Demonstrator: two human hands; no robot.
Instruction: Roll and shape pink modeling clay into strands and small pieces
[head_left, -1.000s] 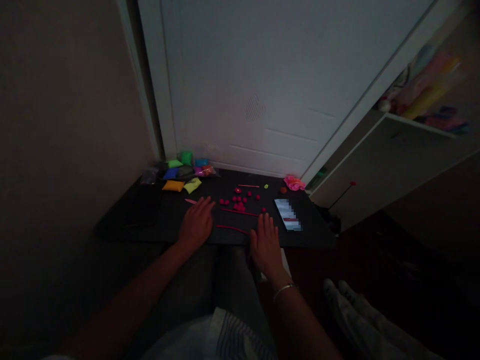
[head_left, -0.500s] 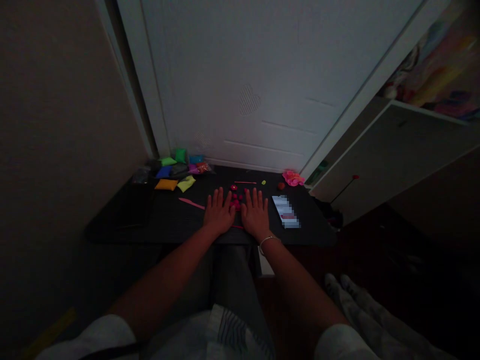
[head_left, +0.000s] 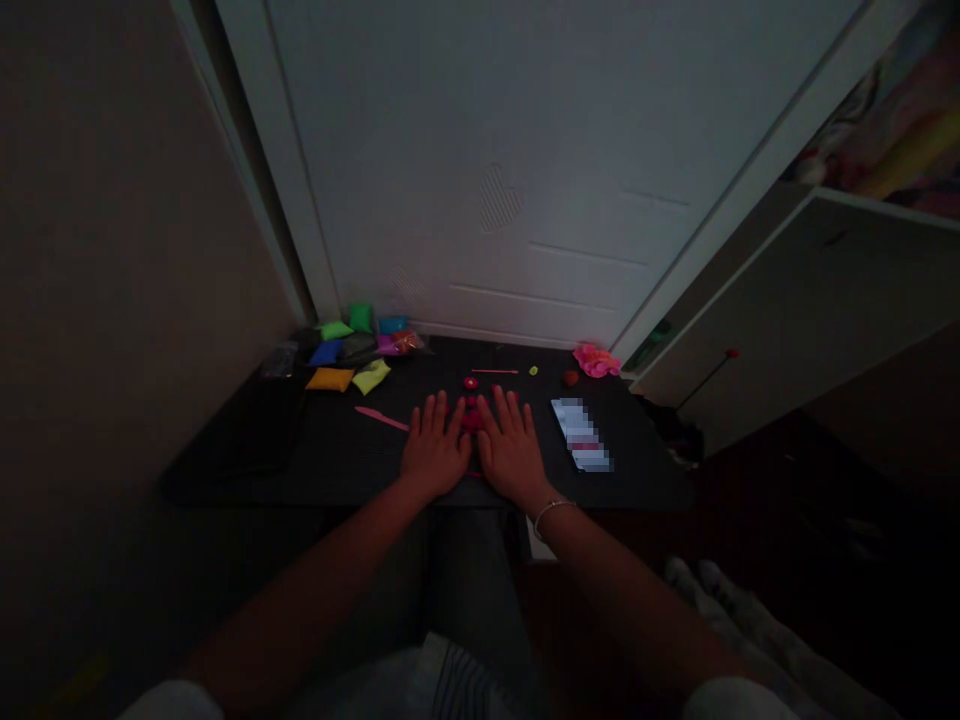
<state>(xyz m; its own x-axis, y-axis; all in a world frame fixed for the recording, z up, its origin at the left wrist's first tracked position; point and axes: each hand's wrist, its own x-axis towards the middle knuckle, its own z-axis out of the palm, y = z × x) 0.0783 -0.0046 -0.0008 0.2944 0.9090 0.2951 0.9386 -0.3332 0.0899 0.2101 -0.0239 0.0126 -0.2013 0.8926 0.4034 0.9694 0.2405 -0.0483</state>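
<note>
My left hand (head_left: 436,445) lies palm down on the dark table (head_left: 330,450), its fingers stretched out. Beside it my right hand (head_left: 510,445) rests the same way, with a thin bracelet (head_left: 553,510) at the wrist. Between and just beyond the two hands sit several small pink-red clay pieces (head_left: 472,420), partly covered by the fingers. A rounder pink piece with a pale centre (head_left: 470,383) is at their far side. The tip of a pink plastic knife (head_left: 379,417) reaches toward my left hand. Part of a thin red stick (head_left: 474,474) shows between my wrists.
Coloured clay packets (head_left: 330,380) crowd the back left. A thin pink stick (head_left: 495,372), a yellow-green bit (head_left: 533,371), a brownish-red ball (head_left: 571,378) and a crumpled pink thing (head_left: 597,361) line the back. A phone (head_left: 581,435) lies right of my hands. Another person's legs (head_left: 750,610) show at lower right.
The view has shifted slightly. My hands have come a little closer together around the pink-red pieces and still lie flat, fingers extended.
</note>
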